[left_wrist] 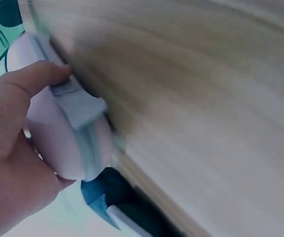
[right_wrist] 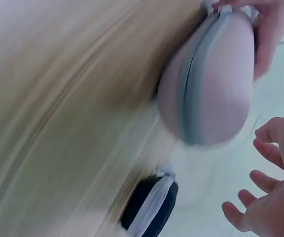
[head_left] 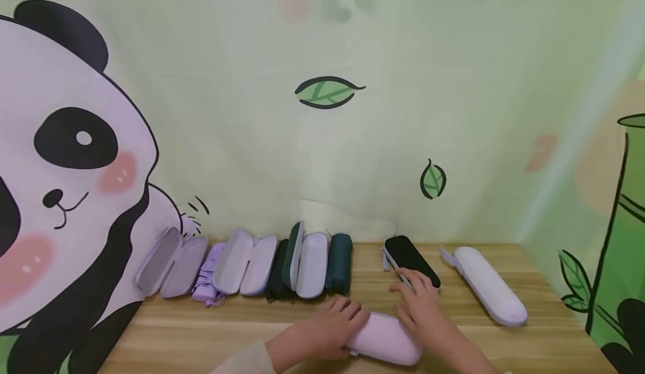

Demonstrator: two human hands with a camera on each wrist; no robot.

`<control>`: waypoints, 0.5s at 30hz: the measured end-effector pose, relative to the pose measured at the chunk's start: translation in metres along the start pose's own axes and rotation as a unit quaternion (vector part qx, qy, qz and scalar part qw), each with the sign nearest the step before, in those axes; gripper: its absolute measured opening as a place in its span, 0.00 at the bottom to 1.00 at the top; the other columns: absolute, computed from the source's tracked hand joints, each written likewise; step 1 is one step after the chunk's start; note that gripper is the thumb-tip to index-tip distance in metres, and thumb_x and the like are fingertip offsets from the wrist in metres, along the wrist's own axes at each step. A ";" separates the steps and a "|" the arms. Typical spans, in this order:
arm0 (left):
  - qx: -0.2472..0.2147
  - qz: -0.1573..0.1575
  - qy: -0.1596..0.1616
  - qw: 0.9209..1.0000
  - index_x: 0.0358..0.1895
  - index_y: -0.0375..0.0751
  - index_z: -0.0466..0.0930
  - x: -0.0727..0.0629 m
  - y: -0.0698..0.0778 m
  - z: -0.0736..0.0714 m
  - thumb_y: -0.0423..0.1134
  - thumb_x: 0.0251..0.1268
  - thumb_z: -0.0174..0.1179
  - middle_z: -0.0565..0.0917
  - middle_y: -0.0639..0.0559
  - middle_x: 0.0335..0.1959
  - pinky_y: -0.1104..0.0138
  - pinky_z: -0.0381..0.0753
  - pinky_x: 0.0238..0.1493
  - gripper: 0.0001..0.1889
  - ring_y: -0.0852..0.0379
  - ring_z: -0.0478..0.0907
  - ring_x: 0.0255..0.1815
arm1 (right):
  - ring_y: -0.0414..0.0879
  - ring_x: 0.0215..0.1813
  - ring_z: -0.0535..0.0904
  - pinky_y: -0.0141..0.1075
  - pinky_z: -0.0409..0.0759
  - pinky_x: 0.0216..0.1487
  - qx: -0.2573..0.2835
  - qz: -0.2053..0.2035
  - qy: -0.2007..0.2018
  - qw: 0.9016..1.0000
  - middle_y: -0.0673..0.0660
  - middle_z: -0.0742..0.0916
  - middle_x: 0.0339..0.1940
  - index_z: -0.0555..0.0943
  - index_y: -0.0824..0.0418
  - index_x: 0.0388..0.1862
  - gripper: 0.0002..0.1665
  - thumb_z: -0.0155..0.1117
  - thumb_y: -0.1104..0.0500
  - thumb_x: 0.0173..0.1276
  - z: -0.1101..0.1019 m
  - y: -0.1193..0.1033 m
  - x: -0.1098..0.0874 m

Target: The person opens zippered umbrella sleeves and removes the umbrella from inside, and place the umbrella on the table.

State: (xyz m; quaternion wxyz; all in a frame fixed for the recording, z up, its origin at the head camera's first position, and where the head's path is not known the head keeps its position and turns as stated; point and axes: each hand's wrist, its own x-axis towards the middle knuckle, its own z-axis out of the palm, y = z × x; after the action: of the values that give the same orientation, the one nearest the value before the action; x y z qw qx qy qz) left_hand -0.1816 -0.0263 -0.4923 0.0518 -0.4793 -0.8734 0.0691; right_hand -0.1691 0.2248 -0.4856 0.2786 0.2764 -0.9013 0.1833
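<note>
A closed pink zippered case lies on the table near the front edge, with a grey zip band along its side. My left hand grips its left end. In the left wrist view, the thumb presses on the case beside a grey pull tab. My right hand hovers by the right end of the case, its fingers spread and loosely bent. The right wrist view shows a gap between those fingers and the case's rounded end.
Behind the right hand lies a black case with a pale edge, and farther right a white case with a strap. Several opened cases stand along the back left, among them a grey one, beside a purple bundle and a dark green roll.
</note>
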 end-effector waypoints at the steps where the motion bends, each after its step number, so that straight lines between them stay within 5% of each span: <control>1: -0.003 0.010 -0.005 1.000 0.72 0.53 0.63 -0.001 -0.001 -0.001 0.57 0.60 0.72 0.71 0.52 0.67 0.56 0.69 0.68 0.40 0.51 0.66 0.66 | 0.67 0.60 0.71 0.63 0.72 0.53 0.003 0.006 -0.005 1.000 0.67 0.77 0.63 0.82 0.58 0.45 0.16 0.74 0.68 0.59 -0.001 0.002 -0.002; 7: -0.004 0.019 -0.003 1.000 0.74 0.67 0.66 -0.003 0.010 -0.011 0.46 0.59 0.74 0.67 0.50 0.72 0.55 0.74 0.64 0.40 0.49 0.64 0.71 | 0.68 0.60 0.73 0.61 0.73 0.56 0.007 0.030 -0.029 0.999 0.68 0.77 0.64 0.82 0.59 0.47 0.18 0.72 0.70 0.59 0.000 0.009 -0.012; 13: -0.099 -0.043 -0.081 0.991 0.77 0.74 0.59 -0.004 0.053 -0.018 0.64 0.69 0.59 0.61 0.52 0.78 0.48 0.79 0.57 0.35 0.36 0.59 0.76 | 0.70 0.59 0.73 0.62 0.74 0.54 0.015 0.033 -0.032 0.999 0.70 0.76 0.64 0.82 0.60 0.48 0.20 0.73 0.72 0.57 0.003 0.013 -0.016; 15: -0.105 -0.044 -0.073 0.991 0.77 0.73 0.59 -0.004 0.070 -0.013 0.66 0.73 0.52 0.61 0.51 0.78 0.48 0.81 0.54 0.32 0.31 0.59 0.76 | 0.70 0.58 0.74 0.62 0.75 0.53 0.010 0.032 -0.025 0.999 0.70 0.77 0.64 0.82 0.60 0.47 0.20 0.73 0.72 0.56 0.004 0.014 -0.016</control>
State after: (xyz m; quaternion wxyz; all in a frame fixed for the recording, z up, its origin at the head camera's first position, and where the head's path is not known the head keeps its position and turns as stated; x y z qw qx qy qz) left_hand -0.1194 0.0082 -0.4916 -0.0595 -0.4365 -0.8977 0.0090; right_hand -0.1684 0.2399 -0.5007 0.2466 0.2547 -0.9147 0.1942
